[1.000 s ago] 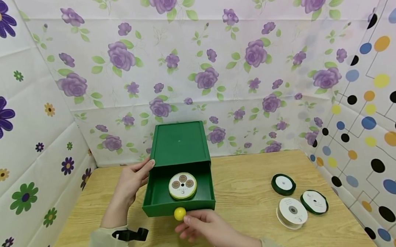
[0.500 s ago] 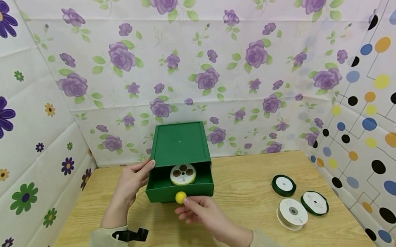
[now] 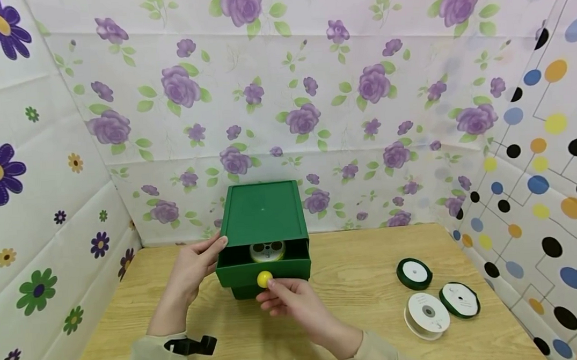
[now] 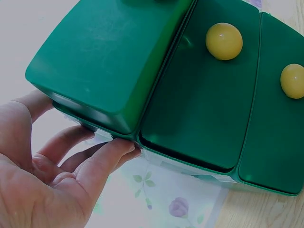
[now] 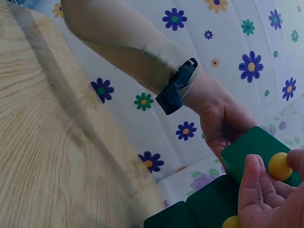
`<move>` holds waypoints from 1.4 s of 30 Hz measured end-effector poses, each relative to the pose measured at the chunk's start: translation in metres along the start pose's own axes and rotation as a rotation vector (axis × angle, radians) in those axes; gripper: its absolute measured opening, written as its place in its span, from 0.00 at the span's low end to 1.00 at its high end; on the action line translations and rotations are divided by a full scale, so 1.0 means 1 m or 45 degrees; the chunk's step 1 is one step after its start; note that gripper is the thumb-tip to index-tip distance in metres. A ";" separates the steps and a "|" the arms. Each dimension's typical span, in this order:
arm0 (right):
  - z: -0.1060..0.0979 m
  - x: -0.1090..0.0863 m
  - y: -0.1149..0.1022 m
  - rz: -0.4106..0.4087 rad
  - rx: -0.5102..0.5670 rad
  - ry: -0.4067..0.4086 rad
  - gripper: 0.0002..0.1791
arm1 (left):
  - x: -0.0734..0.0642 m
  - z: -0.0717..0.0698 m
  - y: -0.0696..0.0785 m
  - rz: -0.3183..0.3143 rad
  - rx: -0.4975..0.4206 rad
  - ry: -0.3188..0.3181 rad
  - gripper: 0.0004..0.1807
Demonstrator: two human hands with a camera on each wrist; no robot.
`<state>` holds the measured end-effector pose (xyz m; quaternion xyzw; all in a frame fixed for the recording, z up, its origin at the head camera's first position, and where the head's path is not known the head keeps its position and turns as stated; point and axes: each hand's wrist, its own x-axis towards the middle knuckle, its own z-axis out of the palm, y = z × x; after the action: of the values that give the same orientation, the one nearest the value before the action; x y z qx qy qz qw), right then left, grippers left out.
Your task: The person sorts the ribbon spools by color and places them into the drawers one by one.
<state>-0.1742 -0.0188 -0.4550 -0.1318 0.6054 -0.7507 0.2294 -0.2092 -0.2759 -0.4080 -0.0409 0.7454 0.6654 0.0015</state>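
Observation:
A green drawer cabinet (image 3: pixel 263 210) stands on the table with its top drawer (image 3: pixel 239 274) partly pulled out. Inside that drawer lies a white-faced ribbon spool (image 3: pixel 267 252) with a yellowish edge, half hidden under the cabinet's top. My right hand (image 3: pixel 296 306) pinches the drawer's round yellow knob (image 3: pixel 264 279) with the thumb at its right side. At the cabinet's left side, my left hand (image 3: pixel 193 267) rests its fingers against the wall, thumb at the upper front edge. The left wrist view shows two lower drawers (image 4: pixel 199 99), both pushed in, each with a yellow knob (image 4: pixel 224 41).
To the right on the wooden table (image 3: pixel 360 273) lie a dark green ribbon spool (image 3: pixel 414 274), another green-edged spool (image 3: pixel 460 300) and a white spool (image 3: pixel 427 316). A floral cloth (image 3: pixel 334 119) hangs behind the table, with patterned cloths at both sides.
The top drawer has slid back into the cabinet, my right hand moving with its knob, and the spool inside is now more covered. My left hand stays at the cabinet's side.

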 end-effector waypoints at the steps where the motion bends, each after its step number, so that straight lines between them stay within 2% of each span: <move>1: 0.000 0.000 0.000 0.002 -0.003 0.003 0.25 | 0.000 0.000 0.000 -0.002 0.006 0.002 0.39; 10: -0.002 0.008 0.000 -0.003 -0.013 0.021 0.28 | 0.000 0.000 0.000 -0.004 0.016 -0.039 0.42; 17: -0.002 0.012 -0.002 -0.015 -0.018 0.035 0.29 | 0.000 -0.001 0.000 0.001 0.029 -0.039 0.42; 42: -0.009 0.030 -0.003 -0.062 -0.002 0.038 0.30 | 0.002 0.000 -0.001 0.007 -0.038 -0.045 0.43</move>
<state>-0.2049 -0.0253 -0.4563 -0.1354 0.6060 -0.7574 0.2018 -0.2113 -0.2758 -0.4092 -0.0270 0.7353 0.6771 0.0124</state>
